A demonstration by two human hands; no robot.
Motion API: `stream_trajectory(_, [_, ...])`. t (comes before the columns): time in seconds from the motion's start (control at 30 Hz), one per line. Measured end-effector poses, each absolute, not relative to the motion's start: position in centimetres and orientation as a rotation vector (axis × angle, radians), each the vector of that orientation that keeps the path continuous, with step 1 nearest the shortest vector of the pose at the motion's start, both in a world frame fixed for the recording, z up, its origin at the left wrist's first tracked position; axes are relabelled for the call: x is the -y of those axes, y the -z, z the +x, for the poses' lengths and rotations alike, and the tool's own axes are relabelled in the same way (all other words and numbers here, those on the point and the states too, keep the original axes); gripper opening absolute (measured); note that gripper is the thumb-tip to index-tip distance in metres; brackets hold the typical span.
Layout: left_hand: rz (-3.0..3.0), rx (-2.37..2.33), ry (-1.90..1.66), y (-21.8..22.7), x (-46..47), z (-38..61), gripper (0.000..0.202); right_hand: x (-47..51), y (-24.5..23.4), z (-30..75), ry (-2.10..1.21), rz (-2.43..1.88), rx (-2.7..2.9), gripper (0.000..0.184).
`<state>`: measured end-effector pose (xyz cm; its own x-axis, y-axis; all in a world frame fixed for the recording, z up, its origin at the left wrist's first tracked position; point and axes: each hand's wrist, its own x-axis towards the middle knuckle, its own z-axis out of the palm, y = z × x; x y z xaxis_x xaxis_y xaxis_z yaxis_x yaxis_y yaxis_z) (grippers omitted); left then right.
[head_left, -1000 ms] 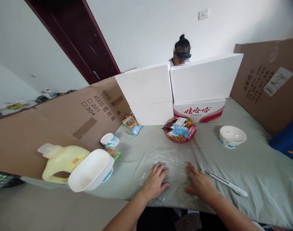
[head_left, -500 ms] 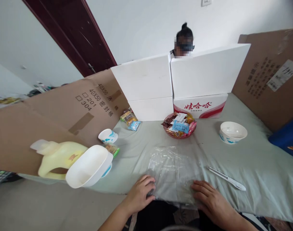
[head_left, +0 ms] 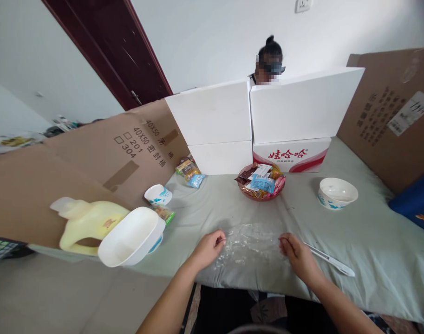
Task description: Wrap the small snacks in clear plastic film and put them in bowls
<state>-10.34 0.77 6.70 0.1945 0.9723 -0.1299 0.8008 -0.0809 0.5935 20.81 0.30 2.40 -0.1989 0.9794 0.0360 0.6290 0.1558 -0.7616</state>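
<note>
A sheet of clear plastic film (head_left: 251, 243) hangs stretched just above the grey-green cloth (head_left: 372, 250) near the front edge. My left hand (head_left: 207, 249) pinches the film's left edge, fingers closed. My right hand (head_left: 298, 254) pinches its right edge the same way. Both hands are about level, with the film spread between them.
A white utility knife (head_left: 332, 262) lies right of my right hand. Behind are a red dish of wrapped snacks (head_left: 261, 183), a white bowl (head_left: 337, 192), a large white bowl (head_left: 132, 236), a yellow jug (head_left: 88, 221), a small cup (head_left: 158, 195), white boxes (head_left: 302, 106), cardboard walls and a seated person (head_left: 269, 60).
My hands went from pressing flat on the film to sliding to its near corners, then pinched its side edges and lifted it, folding it shorter.
</note>
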Motion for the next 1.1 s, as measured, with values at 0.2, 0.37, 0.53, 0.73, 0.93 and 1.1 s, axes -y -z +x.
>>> stream_trajectory(0.2, [1.876, -2.011, -0.308, -4.4, -2.6, -9.2, 0.009, -4.3, -1.3, 18.8, -0.461, -1.894, 2.084, 0.034])
stream_trajectory(0.37, [1.831, -2.173, -0.260, -3.9, -2.7, -10.1, 0.006, -4.0, -0.1, 18.7, -0.289, -1.936, 2.193, 0.029])
stream_trajectory(0.53, [2.020, -2.371, -0.617, -3.9, -1.9, -9.3, 0.021, -3.9, 0.3, 18.6, -0.204, -1.944, 2.238, 0.031])
stream_trajectory(0.73, [2.600, -1.433, -0.651, -2.8, 0.7, -3.3, 0.021, -3.7, 0.0, 18.8, -0.176, -1.925, 2.263, 0.037])
stream_trajectory(0.93, [2.545, -1.366, -0.338, -2.0, 1.4, -2.3, 0.064, -3.3, -0.8, 19.3, -0.192, -1.992, 2.250, 0.036])
stream_trajectory(1.1, [2.475, -1.436, -0.224, -2.2, 1.2, -3.2, 0.080, -3.1, -1.6, 19.5, -0.160, -2.005, 2.281, 0.036])
